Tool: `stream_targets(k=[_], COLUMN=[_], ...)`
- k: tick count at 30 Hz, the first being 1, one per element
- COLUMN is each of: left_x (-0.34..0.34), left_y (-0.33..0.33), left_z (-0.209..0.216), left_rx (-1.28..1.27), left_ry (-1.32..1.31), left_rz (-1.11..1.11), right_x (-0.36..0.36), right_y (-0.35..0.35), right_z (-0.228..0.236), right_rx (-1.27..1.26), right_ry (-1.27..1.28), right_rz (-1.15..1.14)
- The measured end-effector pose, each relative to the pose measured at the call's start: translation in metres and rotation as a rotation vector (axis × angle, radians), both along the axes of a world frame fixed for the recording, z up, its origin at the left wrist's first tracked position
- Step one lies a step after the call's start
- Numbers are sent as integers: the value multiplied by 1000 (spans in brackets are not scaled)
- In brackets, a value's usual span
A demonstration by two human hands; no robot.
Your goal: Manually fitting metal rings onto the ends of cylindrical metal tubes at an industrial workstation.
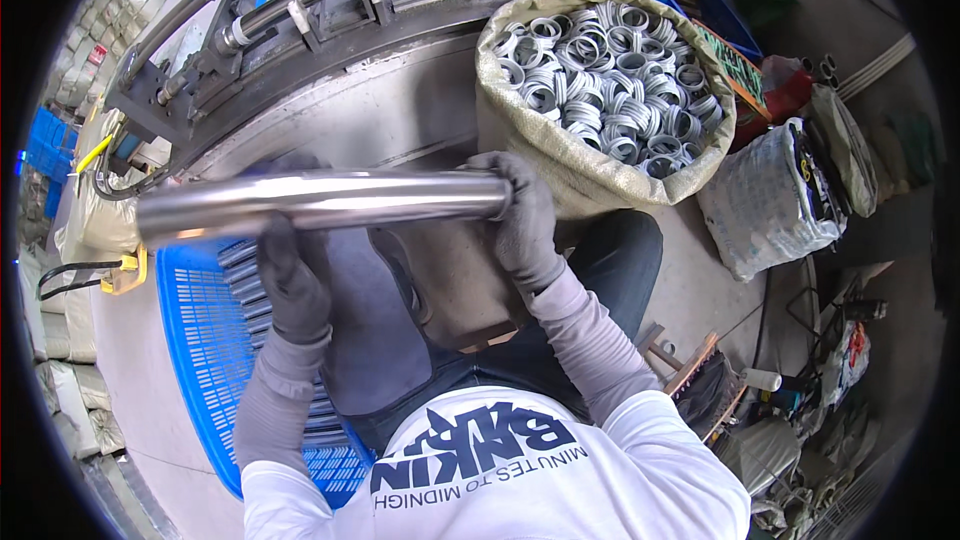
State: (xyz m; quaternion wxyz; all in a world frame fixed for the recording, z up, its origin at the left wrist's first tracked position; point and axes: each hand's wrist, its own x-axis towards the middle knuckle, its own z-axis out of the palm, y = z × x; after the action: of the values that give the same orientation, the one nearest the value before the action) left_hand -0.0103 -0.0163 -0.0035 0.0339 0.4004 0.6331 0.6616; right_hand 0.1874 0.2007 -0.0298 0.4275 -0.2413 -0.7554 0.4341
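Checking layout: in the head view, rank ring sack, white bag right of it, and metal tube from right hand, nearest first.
From the right hand:
1. Metal tube: in its grip, extending left.
2. Ring sack: ahead, rightward.
3. White bag: farther right, past the sack.

Glare along the metal tube (325, 200), blurred left end, black-rimmed fisheye distortion

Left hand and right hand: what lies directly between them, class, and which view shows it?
In the head view, a shiny metal tube spans from the left hand to the right hand.
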Motion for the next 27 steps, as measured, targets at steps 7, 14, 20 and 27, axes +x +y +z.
stream_targets(k=[7, 14, 20, 27], left_x=[-34, 4, 5, -1], left_y=[21, 28, 25, 21], left_z=[135, 70, 15, 4], left_rx=[206, -608, -902, -884], left_ry=[-111, 539, 548, 636], left_rz=[-74, -77, -140, -223], right_x=[-23, -74, -68, -27], right_y=[135, 247, 250, 243], right_z=[77, 39, 41, 65], right_rx=[412, 526, 780, 732], right_ry=[-95, -796, -936, -1043], right_rz=[-306, 173, 104, -63])
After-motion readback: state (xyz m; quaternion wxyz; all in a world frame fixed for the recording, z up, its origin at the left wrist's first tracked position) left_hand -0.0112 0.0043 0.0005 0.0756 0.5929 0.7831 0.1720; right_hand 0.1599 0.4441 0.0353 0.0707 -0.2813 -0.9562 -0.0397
